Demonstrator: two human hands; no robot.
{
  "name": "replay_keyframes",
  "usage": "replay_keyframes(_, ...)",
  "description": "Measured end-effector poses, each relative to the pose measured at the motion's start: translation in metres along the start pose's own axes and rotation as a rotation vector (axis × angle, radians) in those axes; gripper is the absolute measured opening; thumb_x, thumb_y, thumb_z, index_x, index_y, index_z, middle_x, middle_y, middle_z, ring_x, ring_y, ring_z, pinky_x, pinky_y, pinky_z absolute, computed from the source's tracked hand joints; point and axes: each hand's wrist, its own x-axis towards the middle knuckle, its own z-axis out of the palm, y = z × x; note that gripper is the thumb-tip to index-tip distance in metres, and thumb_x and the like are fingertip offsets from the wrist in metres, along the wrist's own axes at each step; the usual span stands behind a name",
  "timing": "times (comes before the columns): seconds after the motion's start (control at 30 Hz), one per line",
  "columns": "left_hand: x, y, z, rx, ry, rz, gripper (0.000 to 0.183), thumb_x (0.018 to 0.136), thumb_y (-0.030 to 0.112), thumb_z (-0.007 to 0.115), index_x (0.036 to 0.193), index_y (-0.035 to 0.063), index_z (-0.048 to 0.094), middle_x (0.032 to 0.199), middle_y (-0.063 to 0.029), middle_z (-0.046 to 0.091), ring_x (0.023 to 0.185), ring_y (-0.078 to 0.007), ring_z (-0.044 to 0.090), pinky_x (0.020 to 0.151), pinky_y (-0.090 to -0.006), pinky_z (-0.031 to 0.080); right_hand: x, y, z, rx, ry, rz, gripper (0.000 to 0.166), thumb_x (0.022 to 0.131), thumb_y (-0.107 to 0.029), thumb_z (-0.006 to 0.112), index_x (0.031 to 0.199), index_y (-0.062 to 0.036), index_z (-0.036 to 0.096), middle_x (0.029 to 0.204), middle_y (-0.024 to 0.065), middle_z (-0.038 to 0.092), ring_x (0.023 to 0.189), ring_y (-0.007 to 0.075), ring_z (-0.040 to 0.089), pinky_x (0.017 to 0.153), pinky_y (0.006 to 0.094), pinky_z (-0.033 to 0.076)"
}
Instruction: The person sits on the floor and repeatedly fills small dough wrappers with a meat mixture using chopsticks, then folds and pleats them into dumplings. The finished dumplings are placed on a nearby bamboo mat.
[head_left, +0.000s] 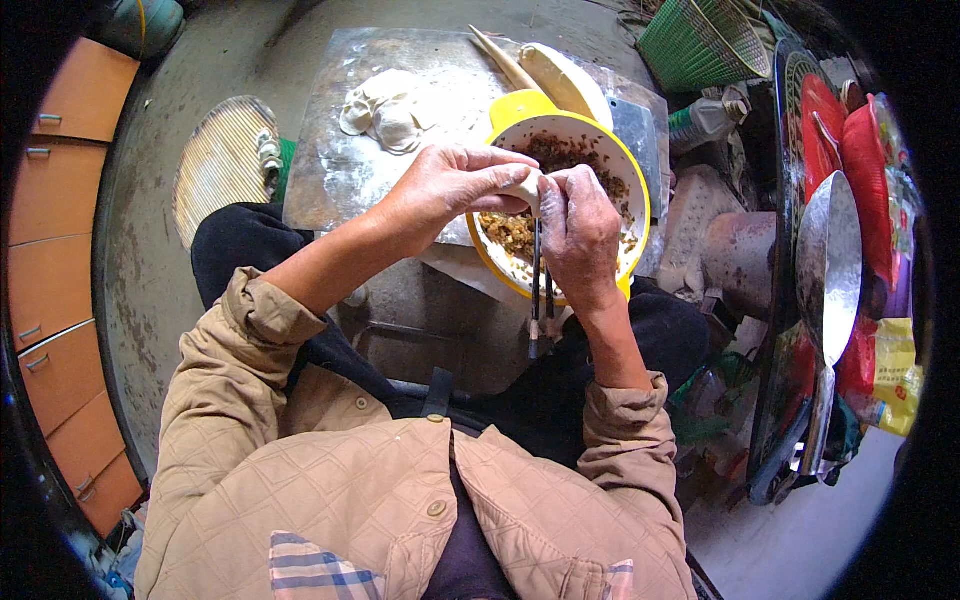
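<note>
My left hand and my right hand meet above a yellow-rimmed bowl of chopped filling. Both pinch a small folded dough wrapper between their fingertips. Dark chopsticks stick out below my right hand, over the bowl's near rim; how they are held is hidden. Round dough wrappers lie in an overlapping pile on the floured board, left of the bowl. Beyond the bowl are a tapered wooden rolling pin and a long pale piece of dough.
A ridged round tray with several dumplings at its right edge stands left of the board. A cleaver-like metal blade lies right of the bowl. Farther right are a green basket, a plastic bottle and a large metal ladle.
</note>
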Motion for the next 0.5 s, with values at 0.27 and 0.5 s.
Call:
replay_keyframes(0.27,0.0012,-0.0044,-0.0025,-0.021,-0.013,0.03,0.028,0.096,0.019,0.06,0.116,-0.0009,0.065,0.106,-0.0119,0.069,0.095,-0.0164,0.068,0.087,-0.0297,0.058,-0.003,-0.0002,0.004,0.065,0.008,0.073,0.005,0.092,-0.006,0.058,0.092,-0.0015,0.055,0.08,0.0161,0.059,0.072,0.035,0.062,0.063,0.0436,0.048)
replay_keyframes(0.5,-0.002,-0.0015,0.0021,0.0,-0.018,-0.022,0.025,0.098,0.018,0.057,0.112,0.0004,0.067,0.103,-0.01,0.07,0.095,-0.0164,0.068,0.087,-0.0292,0.057,-0.0018,-0.0014,0.0044,0.094,0.025,0.047,0.006,0.093,-0.007,0.058,0.093,-0.0008,0.056,0.079,0.017,0.062,0.07,0.0341,0.064,0.061,0.0413,0.049)
